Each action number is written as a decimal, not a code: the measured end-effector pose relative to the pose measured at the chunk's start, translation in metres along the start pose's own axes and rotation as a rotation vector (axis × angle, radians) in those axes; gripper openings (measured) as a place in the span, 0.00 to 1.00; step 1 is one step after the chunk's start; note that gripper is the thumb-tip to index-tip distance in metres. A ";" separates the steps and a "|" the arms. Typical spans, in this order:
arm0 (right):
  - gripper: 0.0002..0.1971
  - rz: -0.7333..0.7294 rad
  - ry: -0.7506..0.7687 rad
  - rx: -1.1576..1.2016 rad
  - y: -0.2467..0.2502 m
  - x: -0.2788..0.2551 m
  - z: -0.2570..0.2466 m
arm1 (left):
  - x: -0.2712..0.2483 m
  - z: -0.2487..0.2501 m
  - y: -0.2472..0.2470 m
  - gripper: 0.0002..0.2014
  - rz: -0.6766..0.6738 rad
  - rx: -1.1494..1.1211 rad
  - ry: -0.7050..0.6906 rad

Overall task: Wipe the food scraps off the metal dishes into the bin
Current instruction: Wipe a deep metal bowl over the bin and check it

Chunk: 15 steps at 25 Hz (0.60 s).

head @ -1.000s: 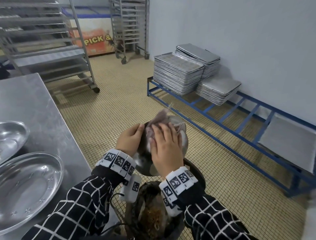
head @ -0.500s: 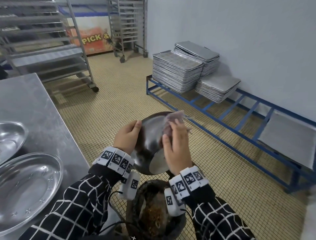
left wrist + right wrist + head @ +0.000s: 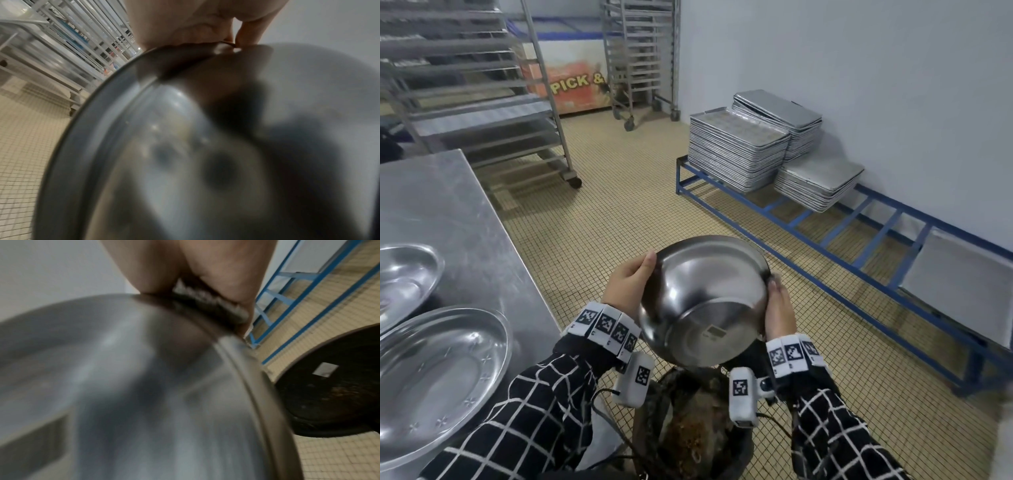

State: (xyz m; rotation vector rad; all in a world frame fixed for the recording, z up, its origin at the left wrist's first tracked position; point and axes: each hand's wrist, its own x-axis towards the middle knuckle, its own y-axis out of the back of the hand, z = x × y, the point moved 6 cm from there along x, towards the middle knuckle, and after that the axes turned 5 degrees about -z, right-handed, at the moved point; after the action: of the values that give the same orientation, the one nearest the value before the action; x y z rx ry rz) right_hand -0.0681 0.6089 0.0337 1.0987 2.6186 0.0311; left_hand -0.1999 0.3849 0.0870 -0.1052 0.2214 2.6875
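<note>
I am holding the metal dish (image 3: 705,298) tilted over the bin (image 3: 688,428), its underside facing me. My left hand (image 3: 628,286) is gripping the left rim, thumb on the edge. My right hand (image 3: 779,308) is clasping the right rim, and in the right wrist view it is pinching a pale cloth (image 3: 207,295) against that rim. The bin is sitting on the tiled floor (image 3: 619,212) below the dish, with brown scraps inside. Two more oval dishes (image 3: 438,377) are lying on the tabletop (image 3: 448,212) to my left.
</note>
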 end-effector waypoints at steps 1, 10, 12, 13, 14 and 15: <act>0.20 -0.005 -0.004 -0.039 0.003 0.000 0.006 | -0.001 -0.004 0.000 0.15 -0.012 -0.010 0.019; 0.12 -0.103 0.446 -0.542 -0.013 0.007 -0.053 | -0.001 -0.006 -0.016 0.10 -0.207 0.235 -0.033; 0.11 -0.152 0.596 -0.792 -0.035 0.003 -0.067 | -0.003 0.000 -0.026 0.11 -0.259 0.321 -0.054; 0.11 -0.161 0.657 -0.914 -0.046 0.001 -0.072 | -0.003 0.003 -0.031 0.11 -0.275 0.403 -0.083; 0.12 -0.158 0.696 -1.015 -0.056 -0.002 -0.075 | -0.002 0.006 -0.035 0.10 -0.272 0.500 -0.114; 0.13 -0.144 0.721 -1.080 -0.064 -0.003 -0.075 | 0.001 0.007 -0.037 0.10 -0.249 0.587 -0.137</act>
State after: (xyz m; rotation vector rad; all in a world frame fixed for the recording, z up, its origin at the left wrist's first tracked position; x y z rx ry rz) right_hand -0.1316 0.5688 0.0979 0.5124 2.4857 1.8297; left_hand -0.1850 0.4192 0.0887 0.2150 0.8746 2.2682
